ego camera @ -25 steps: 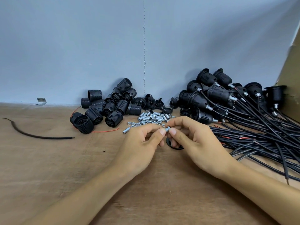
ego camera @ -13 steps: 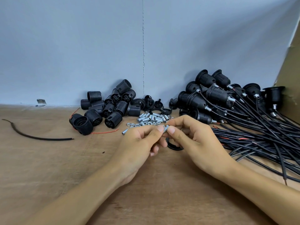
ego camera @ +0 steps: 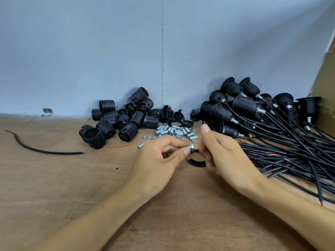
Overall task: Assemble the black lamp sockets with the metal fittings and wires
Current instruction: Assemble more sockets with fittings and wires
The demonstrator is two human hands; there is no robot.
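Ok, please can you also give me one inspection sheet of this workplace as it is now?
Surface: wooden table, one small dark speck.
Job's things: loose black sockets; pile of metal fittings; black ring between the hands.
Clutter: cut cable piece at left.
Hands: left hand pinches one metal fitting; right hand holds nothing visible.
Cables: wired sockets with black leads spread to the right.
Surroundings: grey wall; cardboard at right.
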